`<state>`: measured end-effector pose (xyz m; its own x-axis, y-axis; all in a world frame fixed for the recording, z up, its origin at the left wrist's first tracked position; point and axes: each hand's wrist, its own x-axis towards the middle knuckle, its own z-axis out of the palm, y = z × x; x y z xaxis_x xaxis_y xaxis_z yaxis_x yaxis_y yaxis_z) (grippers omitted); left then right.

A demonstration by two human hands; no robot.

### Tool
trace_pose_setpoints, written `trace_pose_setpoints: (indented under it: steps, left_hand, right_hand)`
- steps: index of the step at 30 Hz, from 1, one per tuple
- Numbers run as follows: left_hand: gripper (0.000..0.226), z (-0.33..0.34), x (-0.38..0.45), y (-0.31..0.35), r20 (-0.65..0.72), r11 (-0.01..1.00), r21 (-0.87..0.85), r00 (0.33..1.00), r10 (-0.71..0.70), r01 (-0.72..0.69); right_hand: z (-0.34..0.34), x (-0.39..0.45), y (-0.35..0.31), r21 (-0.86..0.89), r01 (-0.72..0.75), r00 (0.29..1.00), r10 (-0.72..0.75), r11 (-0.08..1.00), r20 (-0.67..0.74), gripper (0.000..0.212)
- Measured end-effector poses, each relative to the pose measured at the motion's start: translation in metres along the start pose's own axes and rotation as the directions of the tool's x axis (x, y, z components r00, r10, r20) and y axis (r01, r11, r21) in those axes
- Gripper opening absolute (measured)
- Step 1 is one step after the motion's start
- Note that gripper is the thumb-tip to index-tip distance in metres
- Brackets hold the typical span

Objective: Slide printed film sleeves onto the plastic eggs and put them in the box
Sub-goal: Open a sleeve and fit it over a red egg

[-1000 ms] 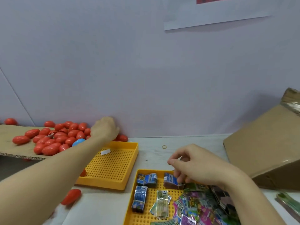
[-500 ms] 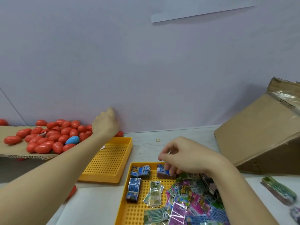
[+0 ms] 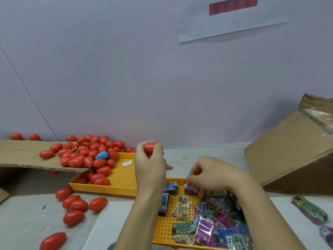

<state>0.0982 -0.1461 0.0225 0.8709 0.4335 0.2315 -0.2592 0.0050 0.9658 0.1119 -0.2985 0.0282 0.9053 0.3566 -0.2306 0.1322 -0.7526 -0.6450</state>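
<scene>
Fingers of the left hand [image 3: 150, 165] curl round a red egg [image 3: 150, 147], held up above the far yellow tray [image 3: 124, 184]; only the top of the egg shows past the knuckles. Further right, the right hand [image 3: 212, 175] reaches down into the near yellow tray [image 3: 166, 230], its fingertips [image 3: 189, 182] pinching a blue printed sleeve [image 3: 188, 187] at that tray's far edge. More blue sleeves [image 3: 171, 187] lie just left of it, and a loose heap of pink, green and blue film sleeves [image 3: 216, 222] fills the tray's right side.

Red eggs [image 3: 86, 154] are piled on a flat cardboard sheet [image 3: 21, 154] at the far left, with one blue egg [image 3: 101, 155] among them; some spill into the left end of the far tray, and others lie scattered on the bench [image 3: 212, 156] near the left edge. A small white slip [image 3: 127, 163] rests in the far tray, and a rubber band [image 3: 185, 157] lies on the bench beyond the hands. A tilted cardboard box [image 3: 288, 152] stands at the right, against the pale wall [image 3: 126, 69].
</scene>
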Motion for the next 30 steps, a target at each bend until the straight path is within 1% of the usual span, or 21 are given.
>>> trace_pose_setpoints:
  steps: [2,6,10,15,17,20,22,24,26,30]
  left_hand:
    - [0.009,-0.006,-0.008,-0.006,0.061,0.998,-0.041,0.997,-0.048,0.05]
    - [0.013,-0.019,-0.008,-0.019,0.165,0.993,-0.097,0.985,-0.046,0.063]
    - [0.018,-0.03,-0.002,-0.031,0.246,0.999,-0.002,0.969,-0.03,0.032]
    - [0.017,-0.03,0.004,-0.035,0.282,0.988,-0.097,0.955,-0.088,0.119]
    - [0.008,-0.028,0.004,-0.038,0.309,0.991,-0.083,0.948,-0.074,0.105]
    - [0.017,-0.024,0.002,-0.038,0.349,0.994,-0.065,0.935,-0.062,0.09]
    - [0.018,-0.022,0.001,-0.037,0.385,0.986,-0.111,0.92,-0.07,0.121]
    - [0.017,-0.021,0.0,-0.037,0.406,0.975,-0.15,0.91,-0.089,0.162]
    - [0.016,-0.02,0.0,-0.037,0.409,0.975,-0.149,0.908,-0.092,0.166]
    - [0.015,-0.019,0.0,-0.037,0.413,0.977,-0.14,0.906,-0.089,0.16]
  right_hand:
    - [0.002,0.001,-0.001,-0.011,0.0,1.0,0.0,1.0,0.007,0.022]
    - [0.007,0.004,-0.005,-0.089,0.0,1.0,0.002,0.996,0.019,0.026]
    - [0.012,0.006,-0.01,-0.168,-0.01,1.0,0.01,0.986,-0.003,0.019]
    - [0.019,0.003,-0.017,-0.253,-0.023,0.997,0.003,0.967,-0.081,0.011]
    - [0.026,0.0,-0.019,-0.291,-0.053,0.991,0.014,0.955,-0.134,0.012]
    - [0.037,-0.007,-0.019,-0.33,-0.079,0.976,0.006,0.941,-0.218,0.016]
    - [0.046,-0.015,-0.017,-0.357,-0.076,0.961,-0.026,0.931,-0.274,0.02]
    - [0.055,-0.023,-0.016,-0.338,-0.071,0.943,-0.047,0.939,-0.329,0.027]
    - [0.063,-0.03,-0.016,-0.319,-0.055,0.928,-0.07,0.946,-0.366,0.031]
    - [0.068,-0.036,-0.014,-0.306,0.006,0.927,-0.12,0.952,-0.355,0.032]
